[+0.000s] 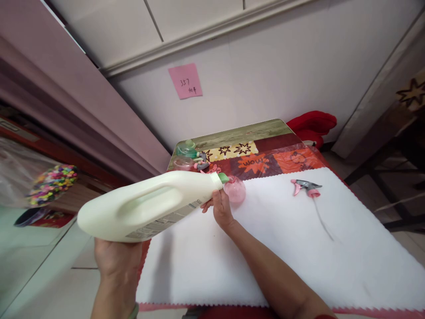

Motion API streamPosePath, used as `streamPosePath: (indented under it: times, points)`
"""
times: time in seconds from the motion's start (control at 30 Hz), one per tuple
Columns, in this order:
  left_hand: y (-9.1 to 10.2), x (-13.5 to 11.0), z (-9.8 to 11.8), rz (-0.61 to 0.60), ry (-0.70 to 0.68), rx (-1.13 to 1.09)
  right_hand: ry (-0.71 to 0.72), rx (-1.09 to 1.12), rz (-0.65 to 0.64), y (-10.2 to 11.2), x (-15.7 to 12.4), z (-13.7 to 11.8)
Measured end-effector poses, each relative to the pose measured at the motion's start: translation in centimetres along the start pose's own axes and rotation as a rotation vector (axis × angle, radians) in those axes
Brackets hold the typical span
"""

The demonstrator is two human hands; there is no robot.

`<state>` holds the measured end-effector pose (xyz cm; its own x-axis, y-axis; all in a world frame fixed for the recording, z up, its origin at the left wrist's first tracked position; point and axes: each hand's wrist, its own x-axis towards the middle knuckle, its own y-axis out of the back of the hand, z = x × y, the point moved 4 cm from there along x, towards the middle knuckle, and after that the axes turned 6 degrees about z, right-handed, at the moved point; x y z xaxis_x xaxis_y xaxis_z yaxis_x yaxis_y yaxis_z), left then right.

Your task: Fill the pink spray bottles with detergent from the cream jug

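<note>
Tilting slowly, I hold the white jug (146,206) in my left hand (116,261), right hand (221,210) gripping the pink bottle (235,189) beneath its spout (223,178).

pink note (185,81) on wall: "357", handwriting beneath illegible. patterned cloth (254,163) near far tabletop edge, orange patch: "wow!". white jug (139,204) label: print too small to read.
</note>
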<state>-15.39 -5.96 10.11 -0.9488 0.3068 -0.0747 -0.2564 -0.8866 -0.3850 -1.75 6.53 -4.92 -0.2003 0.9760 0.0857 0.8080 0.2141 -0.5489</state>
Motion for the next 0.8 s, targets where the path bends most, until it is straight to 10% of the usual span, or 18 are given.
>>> streamPosePath:
  times: [0.8]
  points:
    - [-0.26, -0.27, 0.11, -0.001, -0.012, -0.027, 0.0, 0.004, -0.003, -0.01, -0.05, 0.07]
